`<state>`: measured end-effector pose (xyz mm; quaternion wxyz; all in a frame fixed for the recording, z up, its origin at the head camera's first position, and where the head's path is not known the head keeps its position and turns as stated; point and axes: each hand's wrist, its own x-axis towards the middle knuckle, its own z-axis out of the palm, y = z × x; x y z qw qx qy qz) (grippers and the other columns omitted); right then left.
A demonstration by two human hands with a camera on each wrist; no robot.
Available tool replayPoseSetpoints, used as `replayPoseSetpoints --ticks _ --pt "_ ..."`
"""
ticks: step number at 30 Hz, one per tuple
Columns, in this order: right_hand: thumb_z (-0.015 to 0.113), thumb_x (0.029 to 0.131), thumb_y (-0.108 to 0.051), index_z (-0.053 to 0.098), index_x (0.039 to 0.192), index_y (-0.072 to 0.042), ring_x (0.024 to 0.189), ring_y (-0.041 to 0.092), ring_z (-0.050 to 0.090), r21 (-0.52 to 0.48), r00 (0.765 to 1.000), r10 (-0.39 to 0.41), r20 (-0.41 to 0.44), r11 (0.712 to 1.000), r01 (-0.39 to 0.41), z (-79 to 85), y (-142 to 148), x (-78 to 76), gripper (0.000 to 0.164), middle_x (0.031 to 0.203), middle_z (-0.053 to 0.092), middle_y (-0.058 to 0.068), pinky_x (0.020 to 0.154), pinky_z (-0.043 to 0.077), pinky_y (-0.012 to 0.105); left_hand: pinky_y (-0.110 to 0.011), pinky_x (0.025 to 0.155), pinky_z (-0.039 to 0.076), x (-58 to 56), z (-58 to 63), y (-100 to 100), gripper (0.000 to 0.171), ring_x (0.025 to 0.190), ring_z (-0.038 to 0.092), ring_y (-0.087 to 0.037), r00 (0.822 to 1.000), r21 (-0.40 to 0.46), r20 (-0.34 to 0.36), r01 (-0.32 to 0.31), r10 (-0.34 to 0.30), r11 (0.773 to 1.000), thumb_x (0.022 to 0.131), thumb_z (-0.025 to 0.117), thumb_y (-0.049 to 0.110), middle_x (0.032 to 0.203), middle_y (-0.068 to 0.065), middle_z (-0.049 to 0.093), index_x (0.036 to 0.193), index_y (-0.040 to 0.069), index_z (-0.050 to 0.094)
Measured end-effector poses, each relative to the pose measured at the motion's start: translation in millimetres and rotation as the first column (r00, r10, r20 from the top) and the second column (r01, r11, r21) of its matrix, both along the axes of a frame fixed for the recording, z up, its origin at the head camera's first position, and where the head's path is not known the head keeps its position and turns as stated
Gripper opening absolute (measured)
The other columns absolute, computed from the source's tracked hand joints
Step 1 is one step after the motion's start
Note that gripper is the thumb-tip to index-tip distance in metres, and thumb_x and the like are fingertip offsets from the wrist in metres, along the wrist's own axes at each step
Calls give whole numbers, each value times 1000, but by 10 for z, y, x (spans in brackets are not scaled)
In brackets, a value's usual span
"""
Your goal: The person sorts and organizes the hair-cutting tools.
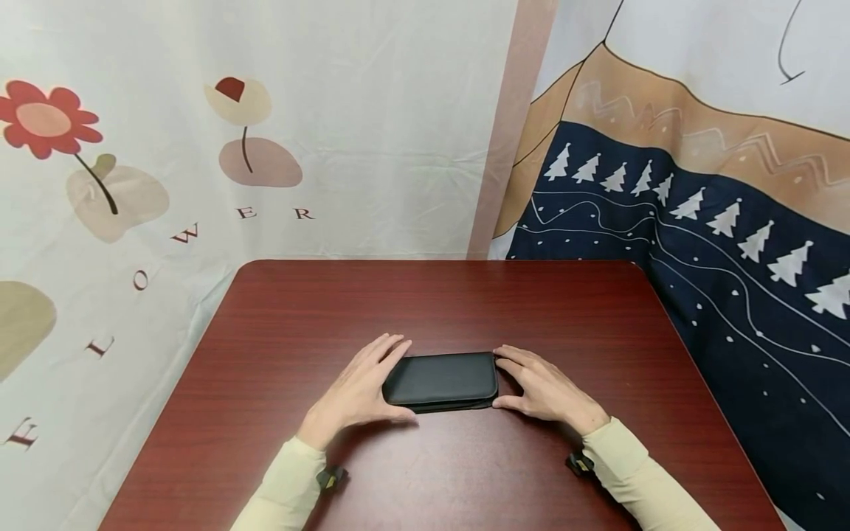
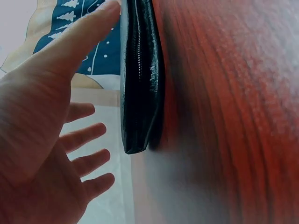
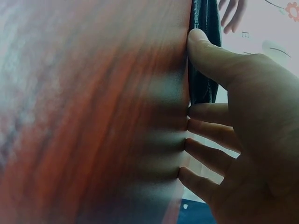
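A black zip case with rounded corners and a smooth top lies flat on the table between the two hands. Its zip runs along the side edge and shows shut in the left wrist view. At the left end my left hand is spread, thumb along the near edge and fingers reaching toward the far corner. My right hand stands by the right end. Its thumb overlaps the case's side in the right wrist view, while the other fingertips rest on the tabletop, slightly bent and spread.
The reddish-brown wooden table has rounded far corners. Behind it hangs a pale curtain with flower prints, and at the right a navy cloth with white trees. Dark wrist cameras sit at both pale sleeves.
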<state>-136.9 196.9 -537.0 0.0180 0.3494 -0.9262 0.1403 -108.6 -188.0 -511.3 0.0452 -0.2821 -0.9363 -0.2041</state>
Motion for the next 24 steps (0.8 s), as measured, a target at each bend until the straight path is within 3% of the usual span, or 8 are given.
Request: replayPoseSetpoints --ticks 10,24 --pt "93 92 -49 72 144 -1 153 38 62 1 1000 2 1 1000 -2 -3 -7 -5 74 163 63 17 125 54 54 -61 124 52 -7 -25 16 119 152 58 -41 996 -97 79 -27 35 995 72 106 50 166 -18 59 166 1 52" --pt "92 94 -49 70 147 0 153 38 60 6 1000 -6 25 1000 6 13 -2 -7 75 165 61 17 125 53 56 -53 119 57 -26 -74 25 97 145 61 -38 991 -62 127 -32 39 998 78 103 38 154 -18 66 158 1 61"
